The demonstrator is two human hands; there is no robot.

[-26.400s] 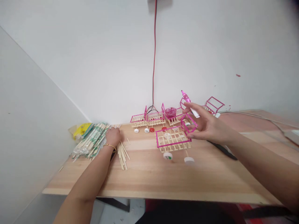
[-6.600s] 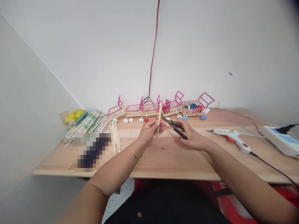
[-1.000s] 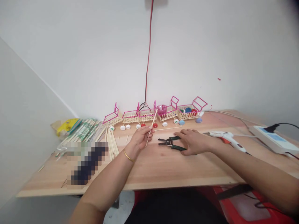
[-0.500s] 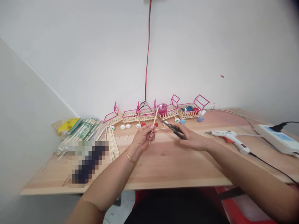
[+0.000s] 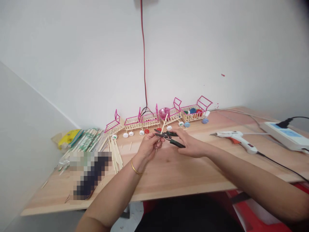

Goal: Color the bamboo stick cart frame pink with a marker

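My left hand point(image 5: 150, 145) is closed on a thin wooden stick point(image 5: 165, 121), which tilts up and to the right. In my right hand point(image 5: 190, 141) is a pair of pliers point(image 5: 175, 142) with dark green handles spread apart. Their jaws lie around the stick, just above my left fingertips. Behind my hands stands a row of small stick carts point(image 5: 149, 120) with pink top edges and bottle-cap wheels. One holds a pink transparent round thing point(image 5: 164, 112); the rightmost holds several coloured caps point(image 5: 193, 111).
Loose sticks point(image 5: 116, 153) and packs of sticks point(image 5: 84, 141) lie at the left, near a yellow bag point(image 5: 69, 138) and a blurred-out patch. At the right rest a white glue gun point(image 5: 235, 138) and a power strip point(image 5: 287, 135), with cables across the wooden table point(image 5: 193, 174).
My right hand has moved left, bringing the pliers' jaws from beside the stick to around it. The stick now leans further right. The view has shifted slightly.
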